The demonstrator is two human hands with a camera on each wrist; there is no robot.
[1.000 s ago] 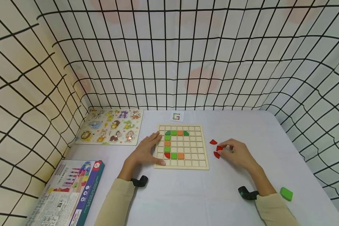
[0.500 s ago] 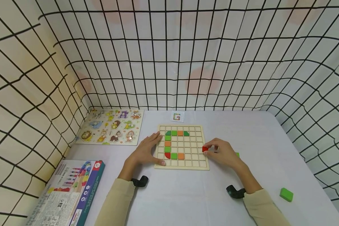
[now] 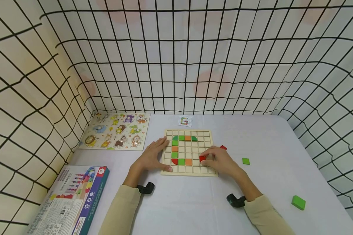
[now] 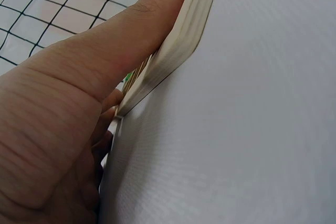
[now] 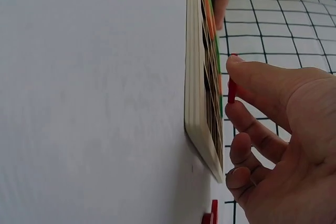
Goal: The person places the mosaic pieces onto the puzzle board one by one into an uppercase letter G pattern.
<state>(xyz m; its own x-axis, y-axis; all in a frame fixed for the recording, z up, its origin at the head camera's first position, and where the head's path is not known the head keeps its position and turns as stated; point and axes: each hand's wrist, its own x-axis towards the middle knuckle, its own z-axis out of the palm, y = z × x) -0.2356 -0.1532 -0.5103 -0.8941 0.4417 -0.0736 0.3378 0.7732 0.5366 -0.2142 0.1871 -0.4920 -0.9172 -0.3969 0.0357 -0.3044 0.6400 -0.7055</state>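
Note:
My left hand (image 3: 151,158) rests spread on the left side of a wooden grid board (image 3: 195,150), its thumb along the front left corner. Green, orange and red tiles sit in the board's cells, forming a bracket shape, with a red quarter-round tile (image 3: 174,161) at the lower left bend. Over the right part of the board, my right hand (image 3: 223,160) pinches a red tile (image 3: 202,158) between thumb and forefinger. In the right wrist view that tile (image 5: 231,92) stands edge-on close above the grid, its outline partly covered by the fingertips.
A patterned card (image 3: 185,121) lies behind the board. An animal puzzle (image 3: 127,134) and a printed box (image 3: 70,199) lie at left. To the right are a red piece (image 3: 223,147), a green tile (image 3: 245,161) and a green block (image 3: 298,202). Black netting (image 3: 188,63) surrounds the table.
My right hand has picked up a red tile from the table right of the board and carried it left over the grid. The left hand has stayed in place.

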